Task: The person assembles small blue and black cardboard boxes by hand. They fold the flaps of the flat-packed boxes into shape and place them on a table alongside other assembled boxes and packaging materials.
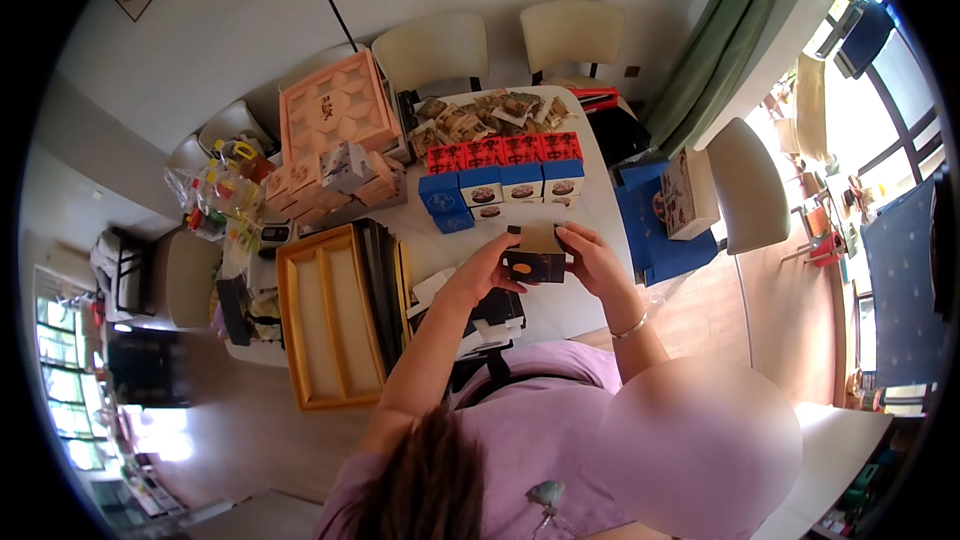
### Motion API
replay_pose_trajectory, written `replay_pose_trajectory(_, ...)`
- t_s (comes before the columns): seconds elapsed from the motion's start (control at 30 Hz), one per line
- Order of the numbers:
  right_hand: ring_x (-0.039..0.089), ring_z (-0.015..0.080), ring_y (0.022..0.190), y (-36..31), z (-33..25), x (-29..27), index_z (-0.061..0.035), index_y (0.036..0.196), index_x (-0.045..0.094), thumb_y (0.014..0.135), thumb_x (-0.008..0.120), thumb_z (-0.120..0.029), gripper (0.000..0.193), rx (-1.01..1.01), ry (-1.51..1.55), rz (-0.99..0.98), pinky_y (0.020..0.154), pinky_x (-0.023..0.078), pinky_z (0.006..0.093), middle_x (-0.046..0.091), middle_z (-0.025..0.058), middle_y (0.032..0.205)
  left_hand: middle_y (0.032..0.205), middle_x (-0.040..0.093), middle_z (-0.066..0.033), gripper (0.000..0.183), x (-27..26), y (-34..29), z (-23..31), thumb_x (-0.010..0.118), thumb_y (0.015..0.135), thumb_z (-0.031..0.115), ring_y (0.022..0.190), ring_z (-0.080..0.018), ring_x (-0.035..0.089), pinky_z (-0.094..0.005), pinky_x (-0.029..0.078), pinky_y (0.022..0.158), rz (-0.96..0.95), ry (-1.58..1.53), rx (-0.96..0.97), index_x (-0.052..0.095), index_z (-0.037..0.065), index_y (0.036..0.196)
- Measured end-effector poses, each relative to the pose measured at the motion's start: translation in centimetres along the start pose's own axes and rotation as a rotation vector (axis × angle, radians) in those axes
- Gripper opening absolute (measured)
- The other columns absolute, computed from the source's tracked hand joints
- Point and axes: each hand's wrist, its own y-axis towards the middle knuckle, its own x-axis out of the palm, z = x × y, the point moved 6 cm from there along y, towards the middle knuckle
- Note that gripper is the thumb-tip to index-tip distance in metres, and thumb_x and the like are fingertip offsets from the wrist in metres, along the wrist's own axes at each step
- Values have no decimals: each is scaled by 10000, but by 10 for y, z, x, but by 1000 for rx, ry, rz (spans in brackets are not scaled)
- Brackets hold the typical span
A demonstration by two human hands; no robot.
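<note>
A small black carton (549, 268) with an orange spot on its front is held between my two hands, over the near part of the table. Its upper end seems open, with pale flaps raised. My left hand (488, 268) grips the carton's left side and my right hand (594, 260) its right side. Just beyond stand blue-and-white boxes (482, 187) in rows, with red boxes (510, 148) behind them. Black and white folded carton pieces (498, 308) lie below my left forearm, partly hidden by it.
Small wrapped packets (490, 115) are heaped at the table's far side. Pink boxes (340, 115) are stacked at the left, near oil bottles (232, 190). A yellow divided tray (332, 315) overhangs the near left edge. A chair (745, 185) at the right bears a carton (690, 195).
</note>
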Motion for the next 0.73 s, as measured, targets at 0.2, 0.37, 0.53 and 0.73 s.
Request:
replay_pose_trajectory(0.2,633,110,902,9,1,-25,-48,1116,656,941,581,-190,238,-95,-64,96,743,518,288,672,17,999,1245,567,-180,752,11,7,7,516,884,600,1030,-344,643,-398,587,705,177,162,42,372,53,1380)
replay_pose_trajectory(0.37,653,97,749,14,7,-28,-33,1029,676,928,582,-158,187,-193,-55,178,622,555,245,680,27,902,1312,488,-242,1020,28,-21,27,735,761,554,1210,-345,516,-406,502,923,569,928,674,157,98,1468)
replay_pose_trajectory(0.53,654,94,730,13,9,-19,-31,966,687,914,599,-148,155,-67,-208,56,600,558,249,679,25,874,1055,632,-105,587,10,-10,27,717,862,300,987,-238,635,-367,538,821,473,408,688,468,61,1337)
replay_pose_trajectory(0.73,646,70,809,1,-3,-12,-48,993,683,921,616,-185,169,-57,-266,-107,682,554,227,677,13,877,924,676,-12,350,-2,-15,39,652,921,190,811,-86,650,-248,556,680,235,256,466,600,112,1258)
